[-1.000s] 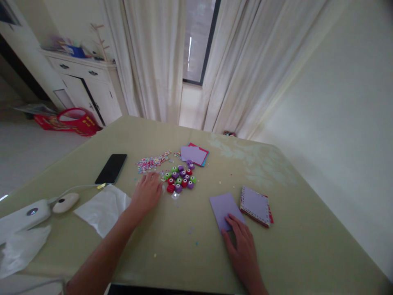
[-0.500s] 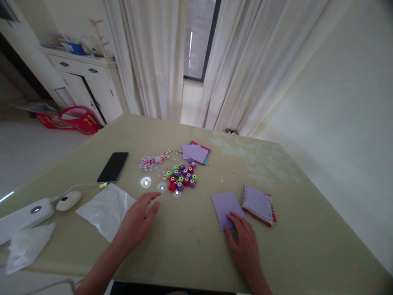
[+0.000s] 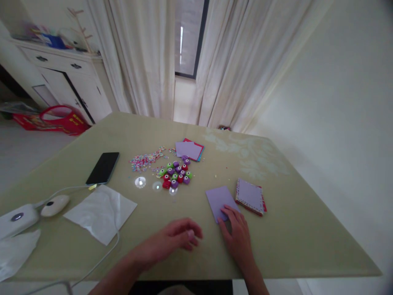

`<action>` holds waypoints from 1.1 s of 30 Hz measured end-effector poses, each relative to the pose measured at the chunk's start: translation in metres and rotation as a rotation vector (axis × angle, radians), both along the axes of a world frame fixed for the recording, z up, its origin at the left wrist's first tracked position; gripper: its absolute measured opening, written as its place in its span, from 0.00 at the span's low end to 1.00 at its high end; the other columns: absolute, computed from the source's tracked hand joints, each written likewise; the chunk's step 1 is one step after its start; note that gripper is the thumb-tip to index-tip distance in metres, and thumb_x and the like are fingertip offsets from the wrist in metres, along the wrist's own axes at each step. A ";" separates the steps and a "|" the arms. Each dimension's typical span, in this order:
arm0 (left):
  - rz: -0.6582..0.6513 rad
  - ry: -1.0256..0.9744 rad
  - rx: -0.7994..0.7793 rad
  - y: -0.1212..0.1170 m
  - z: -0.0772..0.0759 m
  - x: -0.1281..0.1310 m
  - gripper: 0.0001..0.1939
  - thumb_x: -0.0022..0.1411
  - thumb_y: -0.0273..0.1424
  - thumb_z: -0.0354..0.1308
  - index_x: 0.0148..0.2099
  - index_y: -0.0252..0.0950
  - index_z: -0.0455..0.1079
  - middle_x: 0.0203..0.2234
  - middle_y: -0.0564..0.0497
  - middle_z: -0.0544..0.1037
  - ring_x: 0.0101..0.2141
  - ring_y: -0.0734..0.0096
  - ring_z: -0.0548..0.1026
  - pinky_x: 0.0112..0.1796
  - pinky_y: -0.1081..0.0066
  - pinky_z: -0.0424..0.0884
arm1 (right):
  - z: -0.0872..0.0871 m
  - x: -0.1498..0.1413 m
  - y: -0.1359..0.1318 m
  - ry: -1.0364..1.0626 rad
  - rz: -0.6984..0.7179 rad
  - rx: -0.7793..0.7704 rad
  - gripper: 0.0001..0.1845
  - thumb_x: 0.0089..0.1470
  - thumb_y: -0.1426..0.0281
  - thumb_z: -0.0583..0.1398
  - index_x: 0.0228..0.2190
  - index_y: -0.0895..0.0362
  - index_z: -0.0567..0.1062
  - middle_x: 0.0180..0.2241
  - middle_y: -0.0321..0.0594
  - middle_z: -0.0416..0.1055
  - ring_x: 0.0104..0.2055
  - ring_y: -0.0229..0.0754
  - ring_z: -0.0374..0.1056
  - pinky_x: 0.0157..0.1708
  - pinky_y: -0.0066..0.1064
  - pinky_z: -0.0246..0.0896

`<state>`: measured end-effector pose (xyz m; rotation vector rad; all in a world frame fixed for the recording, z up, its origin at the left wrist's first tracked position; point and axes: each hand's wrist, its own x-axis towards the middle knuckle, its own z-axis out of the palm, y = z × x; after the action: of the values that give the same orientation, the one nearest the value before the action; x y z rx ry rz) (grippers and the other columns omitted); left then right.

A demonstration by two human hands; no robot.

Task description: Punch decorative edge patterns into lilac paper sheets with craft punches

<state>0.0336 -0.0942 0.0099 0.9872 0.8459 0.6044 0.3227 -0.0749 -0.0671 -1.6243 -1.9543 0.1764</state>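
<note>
My right hand (image 3: 237, 230) rests on the lower part of a light purple paper card (image 3: 217, 197), fingers spread over it and thumb at its near edge. To the left, my left hand (image 3: 181, 234) is over the table, slightly blurred, its fingers loosely bent and apart with nothing visible in them. Just right of the card lies a stack of cards with a dotted-edge purple sheet (image 3: 250, 194) on top. Beyond my left hand sit several red, green and purple eye-patterned beads (image 3: 175, 175) in a cluster. Small clear discs (image 3: 157, 186) lie beside them.
Tiny colourful confetti pieces (image 3: 145, 159) are spread behind the beads, near purple, red and blue cards (image 3: 189, 150). On the left are a black phone (image 3: 102, 168), a white plastic sheet (image 3: 100, 213), a cable, a white device (image 3: 18, 220) and a cream oval object (image 3: 55, 205).
My left hand has moved right and nearer to me, from beside the clear discs towards the purple card. My right hand stays on the card. The whole view has shifted slightly.
</note>
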 end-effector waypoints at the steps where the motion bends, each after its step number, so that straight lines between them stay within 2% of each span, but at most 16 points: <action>1: -0.072 -0.163 -0.149 -0.009 -0.002 0.019 0.18 0.67 0.48 0.64 0.53 0.45 0.80 0.54 0.44 0.84 0.56 0.47 0.80 0.58 0.51 0.71 | 0.001 -0.001 -0.001 -0.002 -0.003 0.000 0.16 0.68 0.61 0.59 0.52 0.52 0.79 0.55 0.48 0.78 0.57 0.56 0.72 0.58 0.52 0.67; 3: -0.078 -0.287 -0.360 -0.023 -0.013 0.049 0.18 0.59 0.44 0.73 0.50 0.47 0.83 0.55 0.45 0.84 0.61 0.44 0.77 0.63 0.51 0.66 | 0.002 -0.001 -0.002 -0.006 -0.002 0.002 0.15 0.68 0.62 0.59 0.52 0.52 0.79 0.55 0.48 0.78 0.58 0.55 0.72 0.59 0.51 0.66; 5: 0.027 -0.295 -0.420 -0.022 -0.029 0.059 0.19 0.59 0.43 0.74 0.51 0.47 0.82 0.56 0.44 0.83 0.64 0.44 0.74 0.65 0.50 0.64 | 0.003 -0.001 -0.004 -0.005 0.010 -0.002 0.16 0.68 0.62 0.59 0.53 0.52 0.78 0.56 0.48 0.78 0.58 0.55 0.72 0.59 0.51 0.66; 8: 0.331 -0.205 -0.309 0.005 -0.043 0.033 0.28 0.55 0.44 0.76 0.56 0.42 0.78 0.64 0.39 0.77 0.67 0.46 0.70 0.68 0.50 0.61 | 0.003 0.000 -0.007 0.004 0.016 -0.019 0.17 0.69 0.61 0.59 0.55 0.52 0.78 0.57 0.48 0.77 0.59 0.55 0.71 0.60 0.51 0.65; 9: 0.438 -0.169 -0.254 0.014 -0.043 0.018 0.30 0.55 0.44 0.76 0.59 0.45 0.76 0.69 0.43 0.72 0.70 0.50 0.65 0.71 0.54 0.55 | 0.003 0.000 -0.007 0.005 0.013 -0.023 0.17 0.69 0.61 0.60 0.55 0.51 0.77 0.57 0.47 0.77 0.59 0.55 0.71 0.60 0.51 0.65; 11: 0.682 -0.059 -0.121 0.025 -0.036 -0.009 0.29 0.54 0.43 0.76 0.56 0.43 0.78 0.69 0.42 0.71 0.70 0.47 0.64 0.71 0.53 0.56 | 0.003 -0.001 -0.007 0.007 0.002 -0.028 0.17 0.69 0.61 0.60 0.54 0.51 0.78 0.57 0.48 0.77 0.59 0.55 0.71 0.60 0.52 0.65; 13: 0.587 -0.085 -0.107 0.019 -0.022 -0.025 0.25 0.60 0.44 0.72 0.57 0.42 0.79 0.66 0.42 0.75 0.68 0.46 0.68 0.69 0.51 0.59 | 0.003 -0.002 -0.005 0.011 -0.007 -0.030 0.15 0.68 0.62 0.60 0.53 0.52 0.78 0.56 0.48 0.78 0.58 0.56 0.72 0.60 0.53 0.65; 15: 0.302 -0.225 -0.220 0.005 -0.012 -0.027 0.26 0.65 0.45 0.68 0.61 0.40 0.78 0.62 0.38 0.78 0.60 0.42 0.77 0.64 0.45 0.67 | 0.002 -0.003 -0.003 0.013 -0.014 -0.027 0.15 0.68 0.62 0.60 0.52 0.52 0.79 0.55 0.48 0.78 0.58 0.56 0.72 0.60 0.54 0.65; 17: 0.053 -0.254 -0.343 -0.003 -0.009 -0.024 0.25 0.67 0.42 0.67 0.63 0.39 0.76 0.63 0.36 0.77 0.60 0.39 0.77 0.60 0.44 0.72 | 0.002 -0.003 -0.003 0.017 -0.009 -0.021 0.15 0.68 0.62 0.59 0.52 0.53 0.79 0.55 0.48 0.78 0.58 0.56 0.72 0.59 0.54 0.65; 19: 0.181 -0.178 -0.368 0.003 -0.015 -0.024 0.23 0.65 0.37 0.70 0.61 0.39 0.77 0.63 0.37 0.77 0.62 0.44 0.75 0.60 0.50 0.72 | 0.002 -0.002 -0.004 0.025 0.007 -0.019 0.16 0.69 0.62 0.59 0.53 0.52 0.78 0.56 0.48 0.78 0.58 0.56 0.72 0.60 0.54 0.66; 21: 0.459 -0.175 -0.417 0.019 -0.024 -0.030 0.22 0.64 0.35 0.69 0.58 0.37 0.76 0.61 0.35 0.79 0.60 0.46 0.78 0.60 0.51 0.72 | 0.002 0.000 -0.005 0.031 0.021 -0.024 0.17 0.69 0.61 0.59 0.54 0.52 0.78 0.57 0.48 0.77 0.58 0.55 0.72 0.60 0.54 0.66; 23: 0.709 -0.192 -0.322 0.032 -0.031 -0.039 0.19 0.66 0.34 0.65 0.57 0.35 0.75 0.61 0.36 0.79 0.60 0.51 0.78 0.61 0.57 0.72 | 0.001 0.001 -0.006 0.034 0.025 -0.023 0.17 0.69 0.61 0.59 0.55 0.51 0.78 0.57 0.48 0.77 0.58 0.55 0.72 0.60 0.54 0.66; 25: 0.731 -0.197 -0.271 0.037 -0.034 -0.047 0.18 0.67 0.31 0.65 0.58 0.37 0.75 0.63 0.39 0.78 0.60 0.53 0.78 0.58 0.61 0.74 | -0.001 0.001 -0.006 0.034 0.022 -0.018 0.17 0.69 0.61 0.59 0.54 0.51 0.78 0.57 0.48 0.77 0.58 0.56 0.72 0.60 0.54 0.66; 28: 0.499 -0.248 -0.441 0.035 -0.030 -0.056 0.21 0.68 0.32 0.65 0.61 0.32 0.74 0.59 0.33 0.80 0.53 0.48 0.83 0.48 0.59 0.80 | -0.002 0.001 -0.005 0.031 0.019 -0.014 0.16 0.69 0.61 0.59 0.54 0.51 0.78 0.56 0.48 0.78 0.58 0.56 0.72 0.60 0.54 0.67; 29: 0.492 -0.248 -0.485 0.036 -0.027 -0.059 0.21 0.68 0.31 0.65 0.61 0.30 0.73 0.57 0.31 0.81 0.51 0.49 0.84 0.46 0.59 0.81 | -0.002 0.001 -0.005 0.029 0.016 -0.017 0.16 0.69 0.61 0.59 0.54 0.51 0.78 0.56 0.47 0.78 0.58 0.56 0.72 0.60 0.54 0.67; 33: 0.911 -0.260 -0.439 0.054 -0.008 -0.073 0.20 0.69 0.21 0.52 0.61 0.29 0.72 0.51 0.34 0.83 0.46 0.59 0.85 0.46 0.64 0.82 | -0.001 0.000 -0.005 0.029 0.013 -0.027 0.16 0.69 0.61 0.60 0.53 0.52 0.78 0.57 0.47 0.78 0.58 0.56 0.72 0.61 0.55 0.66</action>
<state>-0.0393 -0.0399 0.0021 0.0697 1.1183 1.2203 0.3231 -0.0802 -0.0683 -1.6178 -1.9488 0.2313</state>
